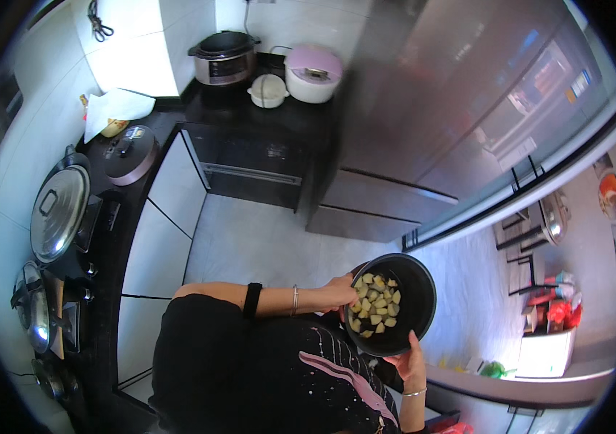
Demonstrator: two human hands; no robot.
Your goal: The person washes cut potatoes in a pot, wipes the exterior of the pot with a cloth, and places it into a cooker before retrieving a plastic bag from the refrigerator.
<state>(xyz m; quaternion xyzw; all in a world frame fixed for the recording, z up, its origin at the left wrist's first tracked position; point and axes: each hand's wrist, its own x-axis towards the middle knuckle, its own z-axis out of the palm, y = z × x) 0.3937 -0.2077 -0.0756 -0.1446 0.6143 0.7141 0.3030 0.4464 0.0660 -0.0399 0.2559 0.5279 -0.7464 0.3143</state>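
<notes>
A dark round inner pot (pixel 416 293) is held in front of my body, above the floor, tilted so that its inside shows. Pale yellow chunks of cut food, perhaps potato (pixel 378 309), lie against the side nearer me. My left hand (pixel 343 293) is on the near rim, with its fingertips partly hidden by the pot wall. Around the lower right side curls my right hand (pixel 410 361), thumb up at the rim. The underside of the pot is out of sight.
Left, a dark counter (pixel 104 271) carries a lidded wok (pixel 61 211), a second lidded pan (pixel 34 309) and a round lid (pixel 133 154). At the back stand a multicooker (pixel 225 59), a white pot (pixel 267 91) and a rice cooker (pixel 313 76). A steel refrigerator (pixel 394 119) adjoins a sliding-door frame (pixel 503 200).
</notes>
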